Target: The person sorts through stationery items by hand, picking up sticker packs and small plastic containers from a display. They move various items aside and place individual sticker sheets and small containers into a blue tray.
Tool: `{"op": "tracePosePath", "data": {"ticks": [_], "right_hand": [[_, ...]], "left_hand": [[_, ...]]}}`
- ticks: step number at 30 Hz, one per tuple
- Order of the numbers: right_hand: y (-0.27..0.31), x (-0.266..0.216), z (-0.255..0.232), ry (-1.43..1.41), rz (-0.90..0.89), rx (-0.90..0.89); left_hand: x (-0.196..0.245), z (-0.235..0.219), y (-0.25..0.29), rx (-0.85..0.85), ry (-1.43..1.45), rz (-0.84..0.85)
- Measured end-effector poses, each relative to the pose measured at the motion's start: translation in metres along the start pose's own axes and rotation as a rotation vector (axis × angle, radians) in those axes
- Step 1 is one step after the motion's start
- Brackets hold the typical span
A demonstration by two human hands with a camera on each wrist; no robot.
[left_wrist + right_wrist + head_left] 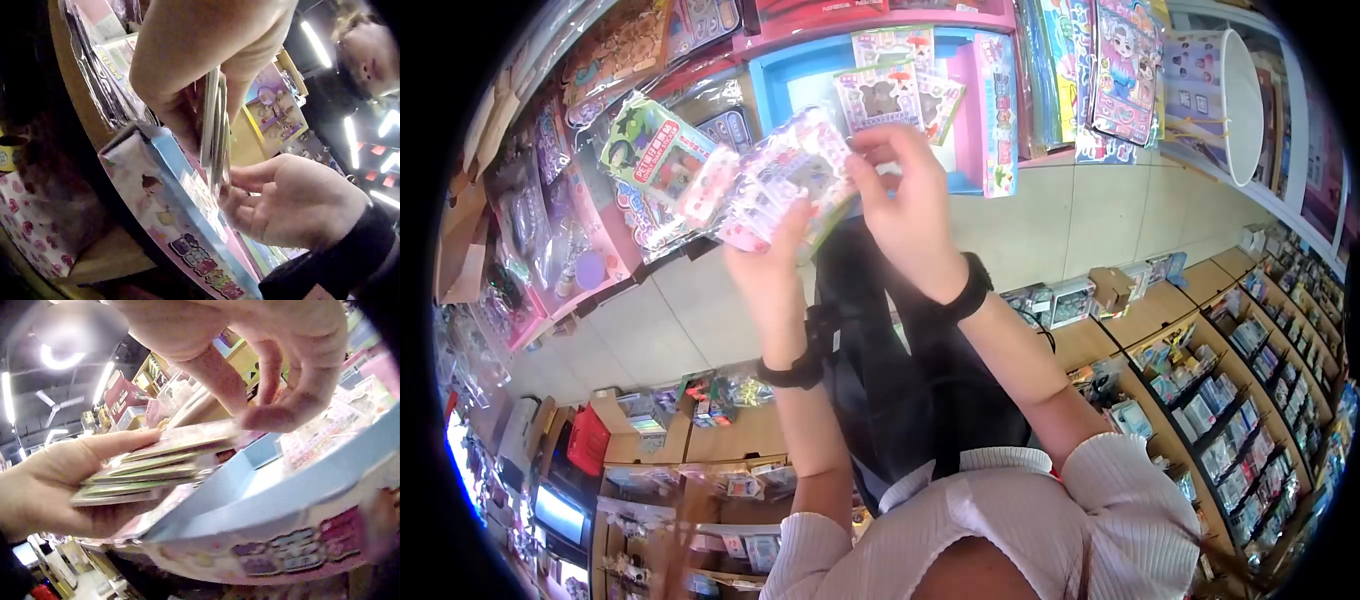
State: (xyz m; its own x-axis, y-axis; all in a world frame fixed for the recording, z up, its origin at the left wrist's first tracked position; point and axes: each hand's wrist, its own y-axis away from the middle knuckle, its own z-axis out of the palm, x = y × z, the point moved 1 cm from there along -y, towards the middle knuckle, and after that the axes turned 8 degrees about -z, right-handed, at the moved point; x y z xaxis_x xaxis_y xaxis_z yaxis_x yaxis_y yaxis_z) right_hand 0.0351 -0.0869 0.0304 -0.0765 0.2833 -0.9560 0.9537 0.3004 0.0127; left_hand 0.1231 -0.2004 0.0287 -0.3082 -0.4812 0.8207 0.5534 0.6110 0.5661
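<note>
My left hand (768,285) holds a stack of flat printed packs (785,185), pale pink and purple with clear windows. Seen edge-on in the right wrist view, the stack (144,469) has several layers, with the left thumb laid along its top. My right hand (912,205) has curled fingers at the stack's right end, pinching the edge of the top pack. Just beyond the hands is an open blue-and-pink display box (1000,120). Similar packs (880,95) lie inside it. In the left wrist view the box's printed wall (169,200) runs below both hands.
Left of the stack lies a green-and-red pack (658,150) among other bagged goods. Booklets (1125,70) and a white bucket (1210,95) stand to the right. Tiled floor (640,325) separates this display from wooden shelves (1170,350) of small goods behind me.
</note>
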Motion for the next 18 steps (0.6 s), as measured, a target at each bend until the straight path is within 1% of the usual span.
{"op": "tracePosePath", "data": {"ticks": [2, 3, 5, 7, 9, 10, 12, 13, 15, 16, 18], "right_hand": [[-0.005, 0.008, -0.005, 0.344, -0.129, 0.122], [-0.010, 0.009, -0.009, 0.344, -0.132, 0.119], [-0.017, 0.010, -0.015, 0.628, -0.118, 0.074], [-0.021, 0.011, -0.013, 0.671, -0.135, 0.053], [-0.023, 0.011, -0.007, 0.779, -0.090, 0.035], [-0.024, 0.014, -0.007, 0.779, -0.092, 0.036], [-0.025, 0.020, -0.008, 0.618, -0.124, 0.038], [-0.024, 0.021, -0.009, 0.616, -0.124, 0.037], [-0.024, 0.020, -0.015, 0.147, -0.019, 0.068], [-0.023, 0.017, -0.017, 0.147, -0.020, 0.067], [-0.019, 0.007, -0.024, -0.071, -0.010, 0.100]], "left_hand": [[0.001, -0.002, -0.002, 0.014, 0.042, -0.003], [0.001, -0.003, -0.003, 0.030, 0.086, -0.006], [0.002, -0.006, -0.004, 0.036, 0.096, -0.008], [0.002, -0.006, -0.006, 0.035, 0.107, -0.007], [0.002, -0.005, -0.005, 0.010, 0.140, -0.018], [0.001, -0.005, -0.005, 0.009, 0.141, -0.016], [0.000, -0.007, -0.006, 0.004, 0.135, -0.024], [0.000, -0.007, -0.005, 0.005, 0.134, -0.023], [0.001, -0.007, -0.004, 0.030, 0.129, 0.001], [0.002, -0.007, -0.005, 0.031, 0.130, 0.000], [0.002, -0.010, -0.005, 0.022, 0.133, -0.005]]}}
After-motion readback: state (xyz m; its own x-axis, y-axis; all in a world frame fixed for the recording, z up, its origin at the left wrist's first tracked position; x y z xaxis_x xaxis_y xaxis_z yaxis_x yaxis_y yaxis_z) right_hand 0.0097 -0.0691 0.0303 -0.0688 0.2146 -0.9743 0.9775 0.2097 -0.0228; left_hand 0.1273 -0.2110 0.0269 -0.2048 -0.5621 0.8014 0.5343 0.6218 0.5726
